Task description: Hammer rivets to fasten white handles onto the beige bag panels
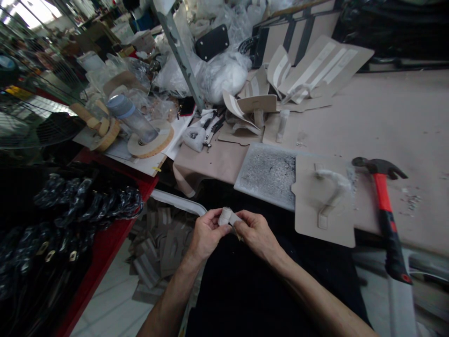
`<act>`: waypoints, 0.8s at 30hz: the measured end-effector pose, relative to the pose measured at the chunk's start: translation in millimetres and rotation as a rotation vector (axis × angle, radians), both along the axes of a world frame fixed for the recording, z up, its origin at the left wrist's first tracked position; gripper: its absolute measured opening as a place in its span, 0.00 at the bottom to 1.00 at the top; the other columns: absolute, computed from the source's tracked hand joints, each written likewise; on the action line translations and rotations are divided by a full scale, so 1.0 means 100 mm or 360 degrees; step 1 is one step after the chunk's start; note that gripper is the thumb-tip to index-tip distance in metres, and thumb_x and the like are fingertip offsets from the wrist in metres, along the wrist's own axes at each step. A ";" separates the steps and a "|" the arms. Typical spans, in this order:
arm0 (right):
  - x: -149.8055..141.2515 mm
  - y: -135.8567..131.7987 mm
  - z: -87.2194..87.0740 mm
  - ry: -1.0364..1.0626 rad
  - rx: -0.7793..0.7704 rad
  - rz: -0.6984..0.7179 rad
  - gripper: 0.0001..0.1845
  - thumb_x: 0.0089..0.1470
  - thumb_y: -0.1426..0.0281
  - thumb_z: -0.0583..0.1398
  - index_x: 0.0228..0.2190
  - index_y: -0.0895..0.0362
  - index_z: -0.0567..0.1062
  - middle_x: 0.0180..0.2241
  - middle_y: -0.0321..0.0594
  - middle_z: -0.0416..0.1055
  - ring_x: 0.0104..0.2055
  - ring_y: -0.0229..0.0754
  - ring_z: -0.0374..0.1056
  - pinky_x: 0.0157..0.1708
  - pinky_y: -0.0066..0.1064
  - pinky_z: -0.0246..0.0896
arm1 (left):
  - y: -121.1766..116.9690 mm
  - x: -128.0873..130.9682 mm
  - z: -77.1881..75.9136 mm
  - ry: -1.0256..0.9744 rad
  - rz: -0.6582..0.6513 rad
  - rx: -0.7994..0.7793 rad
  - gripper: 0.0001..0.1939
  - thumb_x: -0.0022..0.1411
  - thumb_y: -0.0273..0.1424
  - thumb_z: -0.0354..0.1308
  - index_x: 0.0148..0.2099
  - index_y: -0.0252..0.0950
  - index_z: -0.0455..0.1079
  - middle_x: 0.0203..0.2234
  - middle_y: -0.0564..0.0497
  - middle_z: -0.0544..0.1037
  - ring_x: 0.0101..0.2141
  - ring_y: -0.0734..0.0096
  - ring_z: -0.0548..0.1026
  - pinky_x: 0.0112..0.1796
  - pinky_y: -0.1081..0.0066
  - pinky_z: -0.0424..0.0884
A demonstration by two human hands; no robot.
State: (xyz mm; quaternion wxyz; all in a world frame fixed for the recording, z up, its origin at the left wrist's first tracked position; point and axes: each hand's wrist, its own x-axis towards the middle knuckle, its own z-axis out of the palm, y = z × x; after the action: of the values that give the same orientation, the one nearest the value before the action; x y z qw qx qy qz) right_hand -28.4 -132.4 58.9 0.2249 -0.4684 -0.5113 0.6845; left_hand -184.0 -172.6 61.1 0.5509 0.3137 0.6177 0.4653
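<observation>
Roll [225, 216]: small and pale, it sits between your hands, the center of this clock face, above your dark-clothed lap.
Left hand [206, 235]: at nine o'clock, your thumb and fingers pinch the roll.
Right hand [258, 232]: at three o'clock, your fingertips grip its flat end.
Card [305, 215]: at three o'clock, it bears a wrapped handle [332, 199].
Hammer [383, 196]: farther toward three, red and black.
Bottle [130, 116]: upper end toward ten.
</observation>
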 end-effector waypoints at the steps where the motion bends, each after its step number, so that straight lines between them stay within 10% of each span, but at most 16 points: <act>1: 0.00 0.00 0.00 0.0016 -0.0007 0.0005 0.11 0.55 0.69 0.54 0.33 0.59 0.76 0.23 0.34 0.68 0.23 0.34 0.59 0.22 0.26 0.52 | 0.00 0.00 -0.01 0.0031 -0.0016 0.0012 0.23 0.46 0.23 0.69 0.47 0.32 0.74 0.37 0.47 0.81 0.38 0.66 0.79 0.40 0.71 0.73; 14: 0.06 0.05 0.08 0.0073 0.0060 0.0173 0.10 0.54 0.67 0.58 0.32 0.59 0.77 0.23 0.34 0.67 0.24 0.33 0.58 0.23 0.25 0.50 | -0.07 0.04 -0.02 0.0962 -0.0263 0.0281 0.14 0.57 0.24 0.61 0.46 0.37 0.74 0.36 0.49 0.75 0.33 0.71 0.75 0.31 0.76 0.72; 24: 0.00 -0.01 -0.13 -0.0062 0.0129 -0.0027 0.24 0.54 0.50 0.60 0.25 0.60 0.73 0.18 0.32 0.60 0.22 0.32 0.52 0.21 0.26 0.44 | -0.15 0.13 0.02 0.1383 -0.0421 0.0598 0.19 0.62 0.19 0.53 0.53 0.37 0.69 0.45 0.45 0.75 0.48 0.64 0.73 0.50 0.64 0.71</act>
State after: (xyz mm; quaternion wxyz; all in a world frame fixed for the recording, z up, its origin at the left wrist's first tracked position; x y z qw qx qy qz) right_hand -28.8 -133.3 46.0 0.2395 -0.4766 -0.5389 0.6520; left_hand -170.8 -187.6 63.6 0.2305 0.6485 0.6507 0.3208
